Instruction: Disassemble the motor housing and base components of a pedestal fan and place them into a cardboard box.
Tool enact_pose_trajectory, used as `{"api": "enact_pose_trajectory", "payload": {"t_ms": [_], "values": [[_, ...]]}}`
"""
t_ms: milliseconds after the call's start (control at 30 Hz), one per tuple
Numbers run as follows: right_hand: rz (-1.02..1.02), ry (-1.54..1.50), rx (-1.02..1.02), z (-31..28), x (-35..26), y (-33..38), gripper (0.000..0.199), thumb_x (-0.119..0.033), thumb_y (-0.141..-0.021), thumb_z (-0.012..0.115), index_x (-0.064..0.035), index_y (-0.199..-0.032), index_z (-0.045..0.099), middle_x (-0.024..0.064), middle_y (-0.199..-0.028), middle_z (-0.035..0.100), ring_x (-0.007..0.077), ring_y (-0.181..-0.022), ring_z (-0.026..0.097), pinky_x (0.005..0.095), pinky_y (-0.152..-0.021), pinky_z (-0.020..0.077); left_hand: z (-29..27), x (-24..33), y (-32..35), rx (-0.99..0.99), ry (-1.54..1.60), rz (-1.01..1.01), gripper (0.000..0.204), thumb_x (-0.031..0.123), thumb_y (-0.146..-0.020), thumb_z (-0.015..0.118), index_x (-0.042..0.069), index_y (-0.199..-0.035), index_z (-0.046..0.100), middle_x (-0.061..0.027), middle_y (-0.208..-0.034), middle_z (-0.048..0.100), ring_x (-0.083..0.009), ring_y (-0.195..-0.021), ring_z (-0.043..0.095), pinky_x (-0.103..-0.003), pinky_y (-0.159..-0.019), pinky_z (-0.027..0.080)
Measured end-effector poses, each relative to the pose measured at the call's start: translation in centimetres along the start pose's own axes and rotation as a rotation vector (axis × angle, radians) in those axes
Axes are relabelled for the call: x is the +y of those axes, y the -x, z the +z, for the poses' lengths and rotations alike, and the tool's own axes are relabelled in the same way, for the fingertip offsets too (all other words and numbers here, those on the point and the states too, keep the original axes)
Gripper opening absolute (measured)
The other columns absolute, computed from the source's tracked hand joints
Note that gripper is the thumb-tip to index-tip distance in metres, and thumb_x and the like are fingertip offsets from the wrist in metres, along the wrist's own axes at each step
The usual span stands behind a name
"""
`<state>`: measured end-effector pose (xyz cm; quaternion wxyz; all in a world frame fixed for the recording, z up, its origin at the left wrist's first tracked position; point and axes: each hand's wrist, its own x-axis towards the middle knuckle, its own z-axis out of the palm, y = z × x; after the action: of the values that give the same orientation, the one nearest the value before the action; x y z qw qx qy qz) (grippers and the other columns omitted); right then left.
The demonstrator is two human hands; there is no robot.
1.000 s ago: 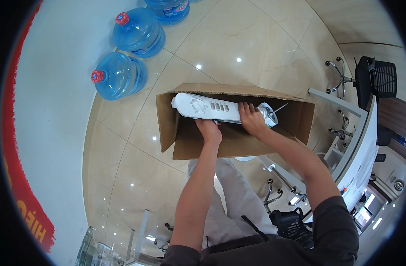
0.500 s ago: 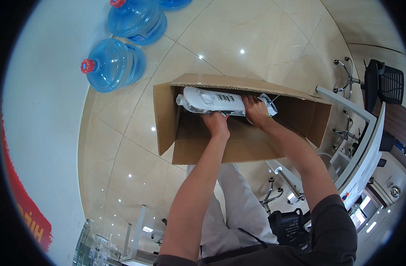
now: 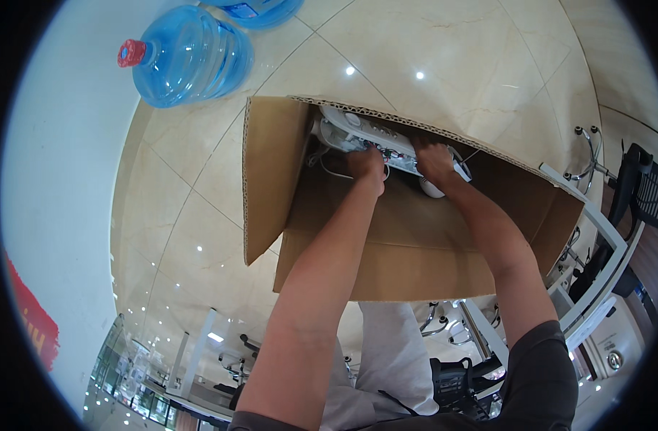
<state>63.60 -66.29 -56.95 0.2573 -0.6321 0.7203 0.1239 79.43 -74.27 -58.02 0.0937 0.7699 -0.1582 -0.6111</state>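
Inside an open cardboard box (image 3: 408,269), I hold a long white appliance body (image 3: 372,131) with a dial and a row of buttons. It lies tilted along the box's far wall, its left end deeper in the left corner. Wires and inner parts show along its near side. My left hand (image 3: 367,165) is closed at that near edge, its fingertips partly hidden. My right hand (image 3: 434,161) grips the body near its right end, thumb side hidden from view. A white cord (image 3: 332,171) loops below the left end. A rounded white part (image 3: 431,188) shows under my right hand.
Large blue water bottles with red caps, the nearest one (image 3: 192,57) lying on its side, are at the far left by the white wall (image 3: 63,144). Desk frames (image 3: 595,223) and a black office chair (image 3: 634,187) stand to the right. Glossy tiled floor (image 3: 458,43) surrounds the box.
Both hands have lowered the white appliance body deeper into the box, tilting it. The cord and inner wires have come into view. The view has shifted closer to the box.
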Motion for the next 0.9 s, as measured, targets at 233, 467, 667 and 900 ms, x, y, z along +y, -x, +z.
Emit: {"api": "enact_pose_trajectory", "payload": {"t_ms": [233,467,667,900], "values": [[0.01,0.071,-0.03,3.4,0.8,-3.4,0.048,-0.006,-0.077,0.065,-0.0037,-0.123,0.052,0.0228,-0.101,0.067,0.0386,-0.089,0.069,0.0471,-0.077,0.0562,-2.6,5.6,0.2,-0.269,-0.437,0.29,0.029,0.019,-0.088,0.05,0.005,-0.111,0.059,-0.0131,-0.099,0.066,-0.026,-0.077,0.065,-0.043,-0.079,0.05],[0.12,0.011,-0.065,7.2,0.9,-5.5,0.037,-0.008,-0.082,0.06,-0.008,-0.119,0.055,0.0223,-0.109,0.065,0.0369,-0.093,0.069,0.0467,-0.078,0.0566,-10.5,10.4,4.4,-0.491,-1.368,0.74,0.037,0.021,-0.09,0.056,-0.006,-0.115,0.059,-0.0279,-0.107,0.065,-0.0379,-0.102,0.065,-0.045,-0.089,0.051],[0.154,0.02,-0.028,8.2,1.2,-5.4,0.035,-0.007,-0.084,0.058,-0.009,-0.118,0.054,0.0213,-0.107,0.065,0.0378,-0.088,0.069,0.0471,-0.075,0.0573,-9.5,10.0,5.6,-0.586,-1.61,0.619,0.035,0.024,-0.092,0.059,-0.005,-0.111,0.063,-0.0257,-0.115,0.064,-0.0399,-0.108,0.062,-0.045,-0.094,0.05],[0.145,-0.01,-0.001,9.8,2.3,-6.3,0.033,-0.008,-0.085,0.056,-0.0074,-0.118,0.055,0.0213,-0.106,0.066,0.0371,-0.088,0.07,0.0458,-0.072,0.058,-2.0,6.2,-4.6,-0.445,-2.226,0.971,0.031,0.019,-0.09,0.058,0.004,-0.115,0.068,-0.0165,-0.123,0.064,-0.0317,-0.116,0.061,-0.047,-0.096,0.047]]}}
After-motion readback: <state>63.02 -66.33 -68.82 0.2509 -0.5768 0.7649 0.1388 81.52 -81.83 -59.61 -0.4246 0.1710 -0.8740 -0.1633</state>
